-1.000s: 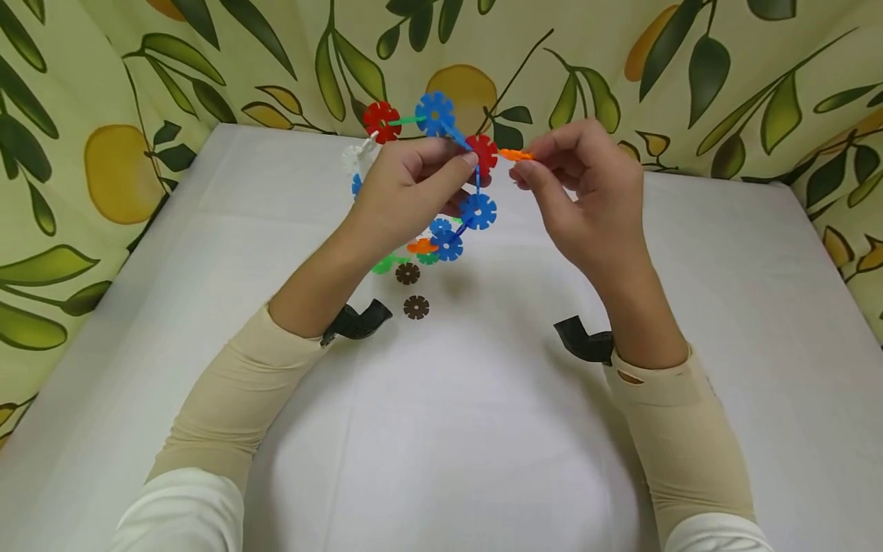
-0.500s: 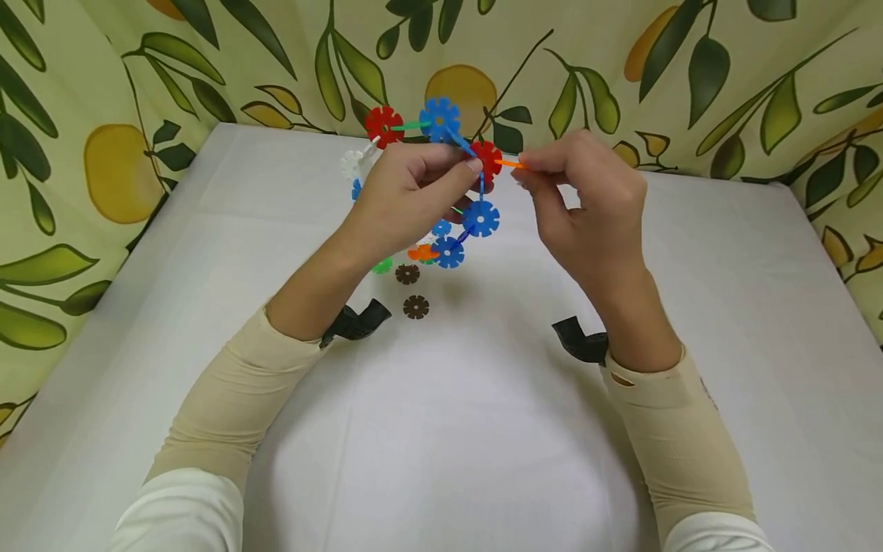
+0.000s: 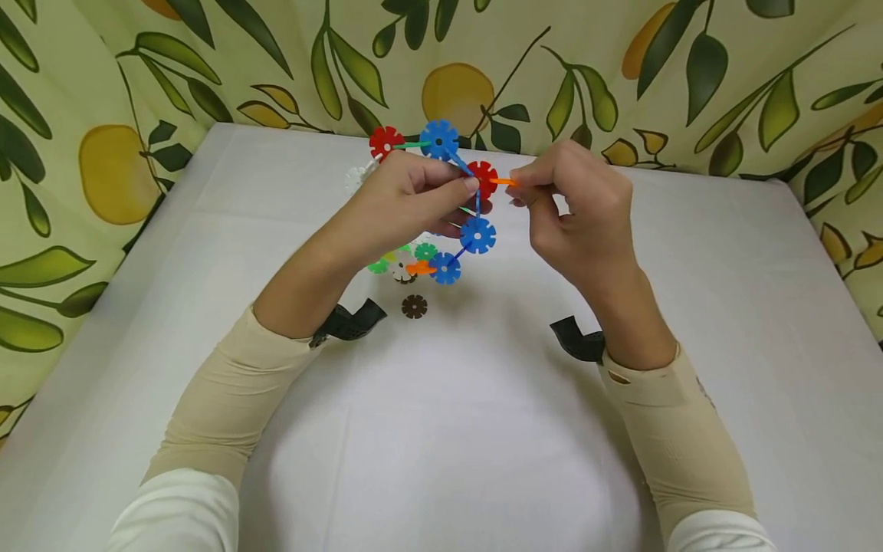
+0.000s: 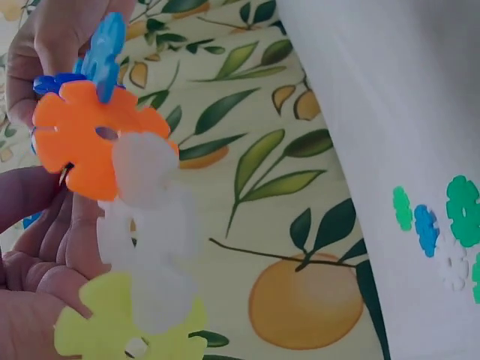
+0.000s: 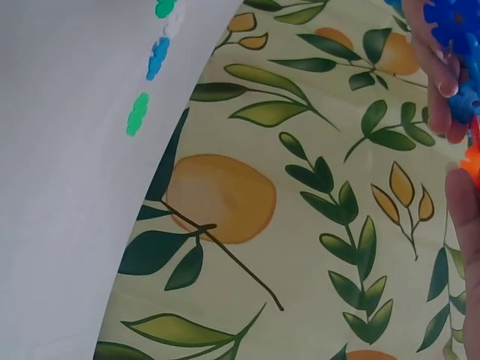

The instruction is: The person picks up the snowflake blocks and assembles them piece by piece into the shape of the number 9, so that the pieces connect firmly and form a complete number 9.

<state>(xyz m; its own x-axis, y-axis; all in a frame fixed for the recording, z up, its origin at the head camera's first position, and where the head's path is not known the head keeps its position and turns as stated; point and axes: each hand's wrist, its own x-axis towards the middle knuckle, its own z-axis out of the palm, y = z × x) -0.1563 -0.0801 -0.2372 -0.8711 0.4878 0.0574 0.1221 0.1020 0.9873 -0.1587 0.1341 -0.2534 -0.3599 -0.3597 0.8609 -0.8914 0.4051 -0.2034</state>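
Note:
My left hand point(image 3: 403, 195) holds a chain of notched, flower-like plastic discs above the table, with its thumb and fingers pinching near a red disc point(image 3: 486, 178). From the right, my right hand point(image 3: 579, 203) pinches an orange disc point(image 3: 502, 182), edge-on and touching the red disc's rim. A blue disc point(image 3: 438, 140) and another red disc point(image 3: 386, 142) curve away behind the left hand. Below hang a blue disc point(image 3: 477, 235) and more linked pieces. The left wrist view shows a second orange disc point(image 4: 82, 135), whitish discs and a yellow disc point(image 4: 90, 315) in the chain.
A brown disc point(image 3: 415, 307) lies on the white tablecloth point(image 3: 469, 429). Several loose discs, among them a green disc point(image 4: 463, 210), lie beyond it, partly hidden by the chain in the head view. A patterned curtain point(image 3: 276, 46) rises behind the table.
Both hands and the chain have come lower in the head view. The orange disc in the right hand has turned edge-on and stays against the red disc.

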